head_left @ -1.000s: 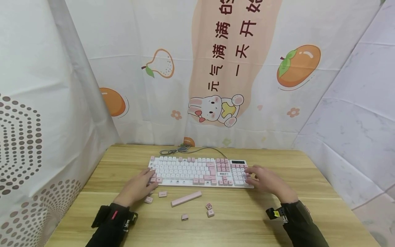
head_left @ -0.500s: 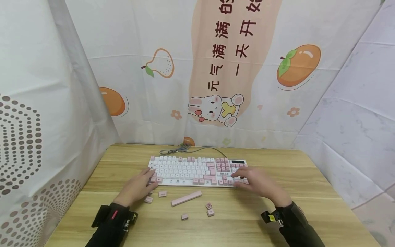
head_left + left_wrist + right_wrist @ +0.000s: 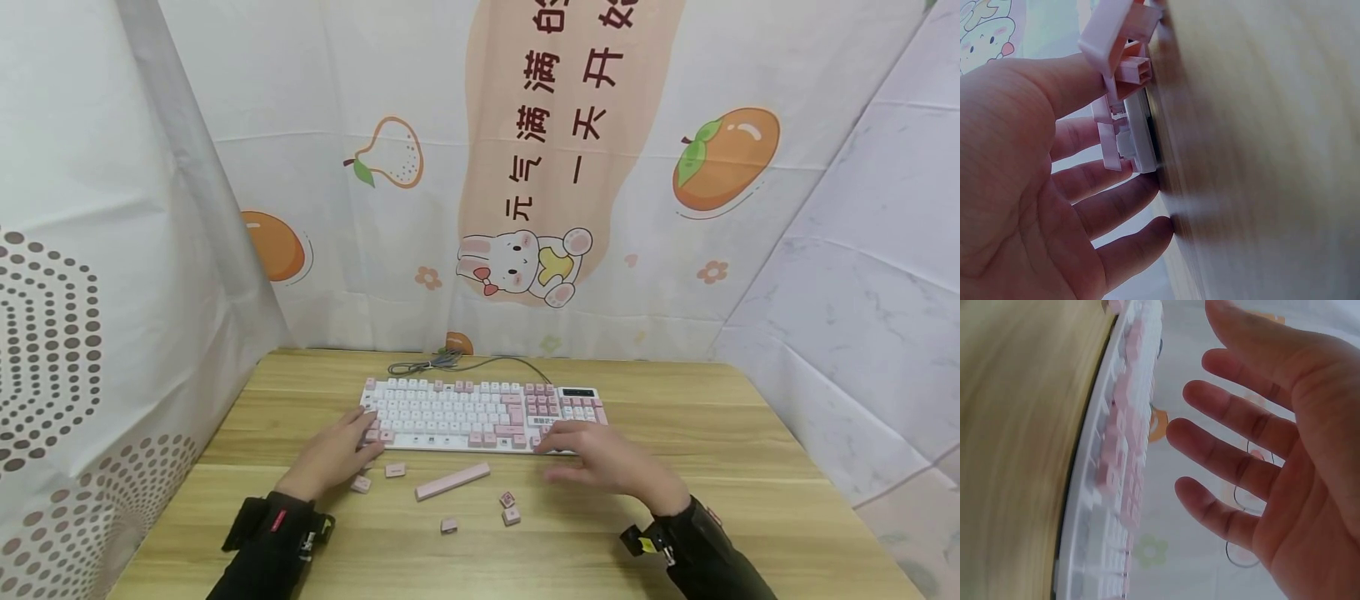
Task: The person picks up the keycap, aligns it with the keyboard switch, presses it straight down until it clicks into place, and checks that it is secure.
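Observation:
A white and pink keyboard (image 3: 442,417) lies flat on the wooden table. My left hand (image 3: 326,458) rests at its left end, fingertips along the side edge and thumb at the front corner. In the left wrist view, loose pink keycaps (image 3: 1107,40) overlap the thumb tip. My right hand (image 3: 603,458) hovers over the keyboard's front right, holding nothing; its fingers (image 3: 1229,459) are spread and relaxed above the keys in the right wrist view. A long pink space bar (image 3: 452,482) lies loose before the keyboard, whose bottom row has a bare white stretch.
Several small pink keycaps are scattered on the table (image 3: 390,567), among them one keycap (image 3: 395,471) near the left thumb, another keycap (image 3: 448,527) further forward, and a keycap (image 3: 512,517) to the right. A grey cable (image 3: 427,365) lies coiled behind the keyboard, before a printed cloth backdrop (image 3: 322,167).
My right hand has left the keyboard's right end and moved leftward along its front edge. The left hand, keyboard and loose keycaps have stayed in place.

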A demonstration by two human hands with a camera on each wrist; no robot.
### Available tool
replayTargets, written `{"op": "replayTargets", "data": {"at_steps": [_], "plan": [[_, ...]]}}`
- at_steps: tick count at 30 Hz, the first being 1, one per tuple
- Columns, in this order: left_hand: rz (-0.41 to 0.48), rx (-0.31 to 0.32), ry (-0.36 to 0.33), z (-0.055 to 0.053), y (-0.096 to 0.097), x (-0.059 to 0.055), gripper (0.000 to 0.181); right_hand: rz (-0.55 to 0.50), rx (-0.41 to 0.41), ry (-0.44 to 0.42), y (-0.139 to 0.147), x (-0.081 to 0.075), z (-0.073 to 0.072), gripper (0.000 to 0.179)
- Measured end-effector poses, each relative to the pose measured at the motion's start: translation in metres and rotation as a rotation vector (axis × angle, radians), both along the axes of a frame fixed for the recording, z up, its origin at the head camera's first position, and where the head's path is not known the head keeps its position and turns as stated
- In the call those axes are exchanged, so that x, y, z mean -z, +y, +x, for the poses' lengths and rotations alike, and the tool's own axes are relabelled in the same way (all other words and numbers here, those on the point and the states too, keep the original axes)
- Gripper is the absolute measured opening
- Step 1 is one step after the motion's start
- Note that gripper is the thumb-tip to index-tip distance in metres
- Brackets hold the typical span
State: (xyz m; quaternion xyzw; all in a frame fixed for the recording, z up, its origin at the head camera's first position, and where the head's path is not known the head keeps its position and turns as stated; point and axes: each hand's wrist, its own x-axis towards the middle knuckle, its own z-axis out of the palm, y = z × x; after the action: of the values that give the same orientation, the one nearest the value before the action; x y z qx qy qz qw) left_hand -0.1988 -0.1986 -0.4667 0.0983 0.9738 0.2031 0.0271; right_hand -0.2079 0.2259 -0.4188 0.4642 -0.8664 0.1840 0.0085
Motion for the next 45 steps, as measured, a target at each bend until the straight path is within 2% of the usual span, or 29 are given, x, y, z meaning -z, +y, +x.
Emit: {"op": "replayTargets", "data": {"at_steps": [8,15,21,24,35,45], "plan": [[-0.002,-0.003,-0.007,-0.001,0.0,0.0,0.062,0.012,-0.129,0.043,-0.014,0.008,0.007,0.034],[0.01,-0.001,0.001,0.0,0.0,-0.001,0.062,0.034,-0.152,-0.041,-0.027,0.011,0.015,0.031],[0.015,-0.005,-0.003,0.001,0.0,-0.002,0.062,0.041,-0.205,-0.125,-0.039,0.014,0.021,0.025],[0.018,-0.006,-0.006,0.001,0.001,-0.002,0.062,0.063,-0.221,-0.128,-0.044,0.015,0.024,0.025],[0.013,0.019,0.013,0.001,0.001,0.0,0.061,0.127,-0.21,-0.103,-0.058,0.022,0.023,0.016],[0.017,0.017,0.008,0.002,0.0,-0.003,0.061,0.146,-0.173,-0.135,-0.06,0.022,0.021,0.017]]}}
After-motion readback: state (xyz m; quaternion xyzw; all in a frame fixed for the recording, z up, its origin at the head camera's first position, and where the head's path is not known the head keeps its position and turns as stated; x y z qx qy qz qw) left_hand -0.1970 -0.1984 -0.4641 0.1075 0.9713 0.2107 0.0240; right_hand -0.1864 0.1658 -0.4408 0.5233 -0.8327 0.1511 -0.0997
